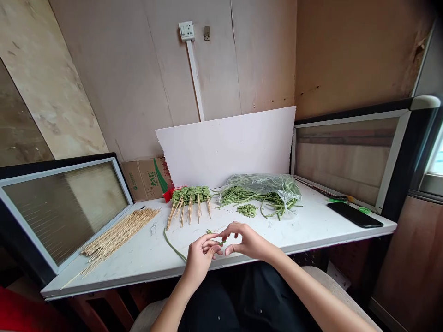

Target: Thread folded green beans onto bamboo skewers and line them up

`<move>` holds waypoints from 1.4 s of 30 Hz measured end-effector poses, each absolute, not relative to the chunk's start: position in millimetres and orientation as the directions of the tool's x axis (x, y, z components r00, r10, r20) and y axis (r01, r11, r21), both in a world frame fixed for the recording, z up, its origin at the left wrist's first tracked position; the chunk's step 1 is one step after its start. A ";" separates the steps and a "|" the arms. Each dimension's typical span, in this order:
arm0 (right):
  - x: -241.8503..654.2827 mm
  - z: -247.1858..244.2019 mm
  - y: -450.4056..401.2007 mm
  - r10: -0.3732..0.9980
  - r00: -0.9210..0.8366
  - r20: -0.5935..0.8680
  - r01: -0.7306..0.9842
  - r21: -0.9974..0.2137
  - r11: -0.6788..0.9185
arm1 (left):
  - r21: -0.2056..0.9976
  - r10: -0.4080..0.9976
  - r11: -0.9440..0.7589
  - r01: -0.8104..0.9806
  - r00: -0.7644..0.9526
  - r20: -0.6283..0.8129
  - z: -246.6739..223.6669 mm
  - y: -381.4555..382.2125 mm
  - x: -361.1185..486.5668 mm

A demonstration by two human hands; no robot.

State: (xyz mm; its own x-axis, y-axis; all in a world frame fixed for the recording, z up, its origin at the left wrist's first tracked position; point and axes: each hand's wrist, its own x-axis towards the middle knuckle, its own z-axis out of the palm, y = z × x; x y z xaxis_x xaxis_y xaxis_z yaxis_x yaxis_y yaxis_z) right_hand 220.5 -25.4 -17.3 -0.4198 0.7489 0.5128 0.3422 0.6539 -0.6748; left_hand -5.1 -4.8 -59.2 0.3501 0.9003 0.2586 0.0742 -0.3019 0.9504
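My left hand point(202, 254) is closed above the front of the white table, fingers pinched round a long green bean. The bean's long tail point(174, 246) lies curved on the table to the left of that hand. A short green end point(223, 242) of bean shows at my left fingertips. Close beside it, my right hand point(246, 240) is curved with thumb and fingers apart, its fingertips near the bean end. A few cut bean pieces point(209, 231) lie just behind my hands, partly hidden by them.
Bamboo skewers point(119, 235) lie spread at left. Skewered bean bundles point(190, 196) rest behind my hands, beside a small pile of cut beans point(247, 210) and a clear plastic bag point(263, 184) of long beans. A black phone point(355, 215) lies at right; a white board point(228, 147) stands behind.
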 end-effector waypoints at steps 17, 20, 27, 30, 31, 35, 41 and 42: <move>205.7 -18.5 -31.4 0.624 -0.359 0.694 0.453 -0.456 0.766 | 0.898 0.875 -0.423 0.118 0.312 0.371 -53.0 -10.3 -4.2; 203.9 -17.2 -34.3 0.620 -0.379 0.687 0.484 -0.424 0.766 | 0.891 0.870 -0.440 0.113 0.301 0.391 -51.5 -11.6 -4.2; 200.4 -16.2 -38.7 0.604 -0.377 0.702 0.483 -0.408 0.775 | 0.858 0.839 -0.493 0.146 0.341 0.424 -44.3 -17.8 0.2; 196.5 -20.8 -38.1 0.596 -0.375 0.711 0.453 -0.420 0.786 | 0.811 0.814 -0.552 0.194 0.337 0.473 -42.1 -20.3 1.4; 195.1 -22.5 -37.8 0.595 -0.371 0.713 0.437 -0.431 0.790 | 0.794 0.803 -0.572 0.206 0.335 0.492 -41.8 -20.9 1.5; 191.3 -28.1 -36.7 0.618 -0.354 0.702 0.370 -0.502 0.782 | 0.766 0.779 -0.605 0.216 0.359 0.514 -42.0 -20.8 1.4; 190.4 -36.3 -33.3 0.683 -0.329 0.652 0.304 -0.612 0.730 | 0.800 0.780 -0.574 0.172 0.411 0.472 -48.3 -16.7 2.2; 190.3 -37.5 -32.6 0.688 -0.325 0.649 0.295 -0.621 0.726 | 0.802 0.779 -0.573 0.166 0.414 0.470 -49.9 -15.9 2.6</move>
